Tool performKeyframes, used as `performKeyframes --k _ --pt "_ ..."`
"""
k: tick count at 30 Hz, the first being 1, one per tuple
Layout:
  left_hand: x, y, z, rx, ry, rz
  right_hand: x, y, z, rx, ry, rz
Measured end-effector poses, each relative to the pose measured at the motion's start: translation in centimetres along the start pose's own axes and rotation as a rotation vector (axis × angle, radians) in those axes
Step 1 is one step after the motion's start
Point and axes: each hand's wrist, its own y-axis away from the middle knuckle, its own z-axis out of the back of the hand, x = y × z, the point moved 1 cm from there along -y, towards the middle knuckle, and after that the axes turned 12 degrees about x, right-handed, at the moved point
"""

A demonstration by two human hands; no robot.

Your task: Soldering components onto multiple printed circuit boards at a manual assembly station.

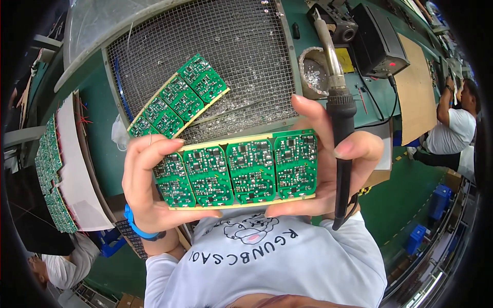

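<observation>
In front of my chest I hold a green circuit board panel [250,169], its rows of small components facing up. My left hand [146,187] grips its left end, fingers on the far edge and thumb along the near edge. The right end rests in my right hand [328,179], thumb along the near edge. That same hand also has a soldering iron [343,110] between its fingers, metal tip pointing away and black cord end towards me. Beyond the held panel, a second circuit board panel [179,100] lies slanted on a wire mesh grid [246,56].
Right of the grid stand a small pot with solder bits [314,72] and a black soldering station [377,43] with a lit red light. More circuit boards [54,179] lie by a white sheet [84,169] at left. Other people [452,123] sit at far right and lower left.
</observation>
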Motion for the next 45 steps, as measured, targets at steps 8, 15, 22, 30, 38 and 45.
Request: performKeyframes --k 8,15,22,30,38,45 --pt "-0.3 -0.1 -0.1 -0.003 0.030 -0.009 0.1 0.3 0.1 0.000 0.011 -0.027" --pt "-0.7 -0.4 -0.1 -0.019 0.023 -0.037 0.5 0.4 -0.1 -0.035 -0.049 -0.123" --pt "-1.1 -0.7 0.1 0.022 -0.011 -0.045 0.0 1.1 0.0 -0.058 0.004 -0.152" --pt "-1.0 -1.8 0.5 0.044 0.055 -0.070 0.3 1.4 1.3 -0.352 -0.306 -0.467" --pt "-0.7 -3.0 -0.9 0.128 -0.038 -0.041 1.9 2.6 7.1 -0.469 -0.378 -0.552" --pt "2.7 0.6 1.0 0.012 -0.394 0.211 3.4 -5.0 17.8 -0.276 -0.315 -0.345"
